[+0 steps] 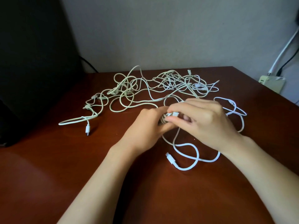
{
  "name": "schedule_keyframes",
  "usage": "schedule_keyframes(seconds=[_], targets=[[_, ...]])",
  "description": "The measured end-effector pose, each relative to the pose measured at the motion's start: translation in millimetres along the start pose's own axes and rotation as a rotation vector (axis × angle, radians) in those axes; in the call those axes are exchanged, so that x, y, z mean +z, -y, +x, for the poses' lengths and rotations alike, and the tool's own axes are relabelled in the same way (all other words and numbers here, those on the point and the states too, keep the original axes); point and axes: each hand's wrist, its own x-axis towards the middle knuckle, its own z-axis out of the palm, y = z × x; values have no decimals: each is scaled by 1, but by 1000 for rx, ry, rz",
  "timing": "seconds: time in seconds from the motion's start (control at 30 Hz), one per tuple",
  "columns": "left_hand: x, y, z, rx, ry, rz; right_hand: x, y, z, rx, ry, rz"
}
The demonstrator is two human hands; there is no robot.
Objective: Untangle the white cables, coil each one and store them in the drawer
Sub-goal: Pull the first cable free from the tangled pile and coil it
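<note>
A tangle of several white cables sprawls across the far half of the brown table. Both hands meet at the table's middle over a small bundle of cable. My left hand grips the bundle from the left, fingers curled round it. My right hand pinches a white plug and strand at the bundle's top. A loose white cable loops on the table below my hands, its plug end lying free. No drawer is in view.
A dark, bulky object stands at the table's left edge. A loose plug lies at the left end of the tangle. A power strip with wall cables sits beyond the table's right corner. The wall is close behind.
</note>
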Motion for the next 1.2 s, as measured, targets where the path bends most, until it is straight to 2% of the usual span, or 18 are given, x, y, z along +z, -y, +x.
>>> schedule_keyframes(seconds=[0.07,0.17,0.4,0.47,0.67,0.8,1.0,1.2], targets=[[2,2,0,1,-15,72,0,0,1,-49,47,-23],[3,0,-1,21,-10,119,0,2,2,-24,42,-17],[4,-5,-2,116,13,-52,-6,2,5,220,-154,56],[4,-10,-3,89,10,-132,-5,0,6,279,-179,87],[1,-16,-3,-45,-12,-341,-5,-2,7,488,-89,387],[2,-18,-4,-132,-25,-579,-7,-1,8,554,-67,579],[0,-10,0,-173,-23,-768,-6,0,8,542,-86,527],[3,-4,1,-203,-53,-899,-8,-1,8,441,-50,452]])
